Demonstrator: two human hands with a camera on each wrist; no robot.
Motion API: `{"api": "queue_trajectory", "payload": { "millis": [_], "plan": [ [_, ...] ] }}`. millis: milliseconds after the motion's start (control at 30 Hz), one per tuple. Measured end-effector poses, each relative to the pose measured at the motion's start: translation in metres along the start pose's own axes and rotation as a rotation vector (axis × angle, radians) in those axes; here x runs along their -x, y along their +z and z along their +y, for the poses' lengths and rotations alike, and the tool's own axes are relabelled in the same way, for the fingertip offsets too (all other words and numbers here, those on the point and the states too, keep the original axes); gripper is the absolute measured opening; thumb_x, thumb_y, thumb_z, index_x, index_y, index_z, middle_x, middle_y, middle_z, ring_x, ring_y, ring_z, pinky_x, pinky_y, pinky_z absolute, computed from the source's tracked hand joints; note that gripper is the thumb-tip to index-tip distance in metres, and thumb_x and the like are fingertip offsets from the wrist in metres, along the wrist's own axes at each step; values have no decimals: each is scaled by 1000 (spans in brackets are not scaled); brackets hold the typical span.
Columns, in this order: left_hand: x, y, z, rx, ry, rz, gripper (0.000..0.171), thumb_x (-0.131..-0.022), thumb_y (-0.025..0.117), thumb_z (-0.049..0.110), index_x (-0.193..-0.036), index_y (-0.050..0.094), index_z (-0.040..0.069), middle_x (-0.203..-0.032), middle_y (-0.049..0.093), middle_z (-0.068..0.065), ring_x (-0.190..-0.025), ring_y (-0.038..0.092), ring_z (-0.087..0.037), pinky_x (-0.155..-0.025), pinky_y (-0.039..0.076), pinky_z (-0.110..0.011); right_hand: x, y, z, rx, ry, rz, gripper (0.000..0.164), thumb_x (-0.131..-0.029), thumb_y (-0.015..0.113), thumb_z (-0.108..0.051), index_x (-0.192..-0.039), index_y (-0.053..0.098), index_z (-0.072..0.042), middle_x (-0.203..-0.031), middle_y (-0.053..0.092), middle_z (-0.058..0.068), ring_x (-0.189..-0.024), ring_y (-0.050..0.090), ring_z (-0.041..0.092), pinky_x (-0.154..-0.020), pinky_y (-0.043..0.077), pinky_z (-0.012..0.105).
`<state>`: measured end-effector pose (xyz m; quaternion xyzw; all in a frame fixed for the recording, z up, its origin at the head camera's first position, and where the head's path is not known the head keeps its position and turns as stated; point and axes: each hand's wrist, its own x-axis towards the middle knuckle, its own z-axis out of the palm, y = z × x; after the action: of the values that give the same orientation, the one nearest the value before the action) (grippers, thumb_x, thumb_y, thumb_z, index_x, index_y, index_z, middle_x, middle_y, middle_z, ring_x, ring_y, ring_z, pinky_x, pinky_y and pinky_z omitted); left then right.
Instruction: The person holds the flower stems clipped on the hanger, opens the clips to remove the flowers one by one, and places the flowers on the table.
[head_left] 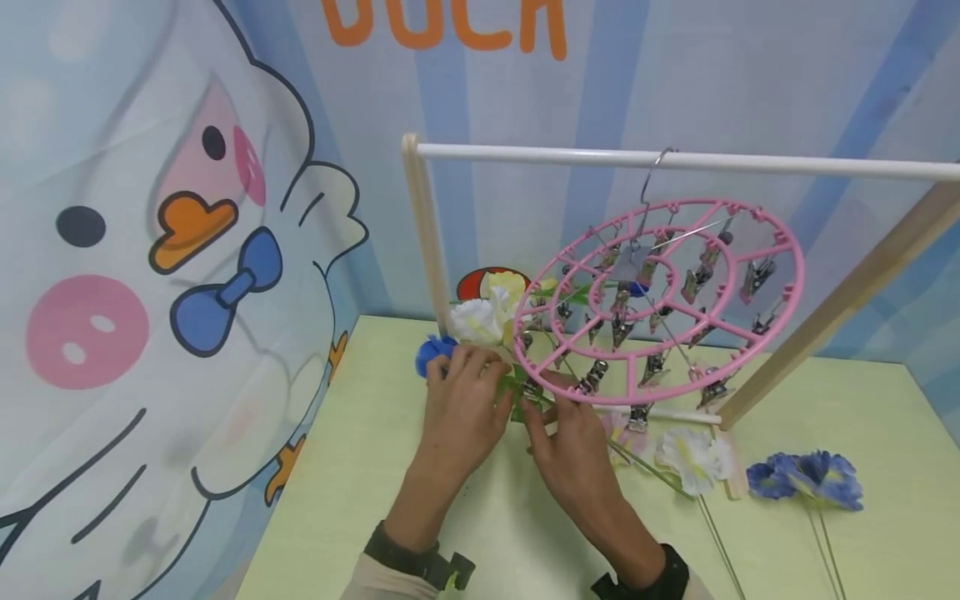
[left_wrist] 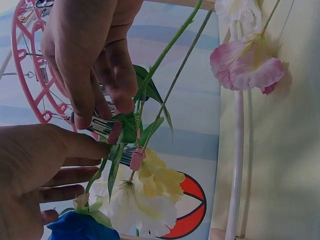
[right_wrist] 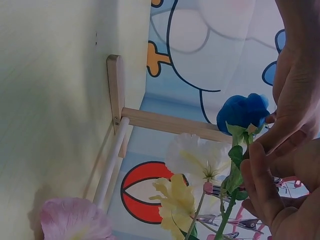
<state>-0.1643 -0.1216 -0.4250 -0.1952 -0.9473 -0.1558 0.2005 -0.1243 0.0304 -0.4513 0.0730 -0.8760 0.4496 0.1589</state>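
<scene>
A blue artificial rose with a green leafy stem is held against the pink round clip hanger. My left hand pinches that stem close to the bloom; in the left wrist view the left hand has its thumb by a leaf. At the hanger's near rim, my right hand pinches a metal clip with pink tips, which sits at the leaf and stem. White and yellow flowers hang from a neighbouring clip. Fingers partly hide the grip on the stem.
The hanger hooks on the white rail of a wooden-legged rack. More clips dangle around it. On the table, to the right, lie a white flower, a pink flower and blue-purple flowers.
</scene>
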Motion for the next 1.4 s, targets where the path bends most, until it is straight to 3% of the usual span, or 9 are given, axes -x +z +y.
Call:
{"api": "queue_trajectory", "payload": {
  "millis": [233, 467, 633, 767, 1033, 1233, 1400],
  "plan": [
    [0, 3, 1, 1, 6, 4, 23, -89, 88, 22, -109, 80, 14, -116, 74, 1, -120, 57, -22, -103, 41, -51, -3, 0, 0, -19, 4, 7, 39, -105, 67, -15, -144, 59, -13, -128, 66, 19, -66, 73, 18, -46, 51, 20],
    [1, 4, 1, -2, -6, 5, 21, -89, 88, 23, -107, 81, 14, -113, 74, 0, -119, 58, -22, -104, 41, -51, -5, -1, 0, 15, 20, 11, 35, -105, 68, -17, -140, 62, -13, -111, 72, 17, -61, 70, 11, -43, 50, 21],
    [1, 6, 0, -10, -8, -8, 20, -89, 87, 22, -107, 81, 14, -112, 74, 0, -118, 58, -22, -104, 41, -50, -6, -1, 1, 25, 24, 2, 32, -105, 68, -16, -136, 63, -12, -96, 72, 16, -60, 69, 13, -44, 50, 20],
    [1, 6, 0, -7, -9, -19, 20, -90, 87, 23, -106, 81, 13, -112, 74, 0, -118, 58, -23, -104, 42, -51, -6, -1, 1, 20, 21, 1, 30, -105, 68, -15, -134, 63, -12, -95, 71, 16, -62, 70, 16, -45, 51, 20],
    [3, 5, 1, -12, -14, -27, 19, -91, 86, 26, -106, 82, 15, -111, 75, 1, -116, 58, -22, -105, 41, -51, -4, -4, 1, -2, 22, 1, 31, -106, 68, -19, -135, 64, -12, -91, 73, 14, -57, 67, 9, -43, 51, 22],
    [5, 5, 1, 11, -8, -19, 14, -93, 84, 25, -104, 83, 17, -108, 75, 2, -114, 59, -22, -104, 41, -51, 0, -6, 1, -43, 21, 0, 33, -106, 67, -19, -138, 65, -13, -90, 72, 12, -59, 70, 19, -44, 52, 23],
    [9, 5, 0, 32, 3, -8, 9, -95, 83, 26, -101, 83, 19, -106, 75, 4, -112, 60, -21, -104, 41, -52, 2, -8, 1, -65, 30, -4, 34, -106, 67, -17, -140, 64, -15, -89, 71, 12, -59, 69, 12, -46, 53, 22]
  ]
}}
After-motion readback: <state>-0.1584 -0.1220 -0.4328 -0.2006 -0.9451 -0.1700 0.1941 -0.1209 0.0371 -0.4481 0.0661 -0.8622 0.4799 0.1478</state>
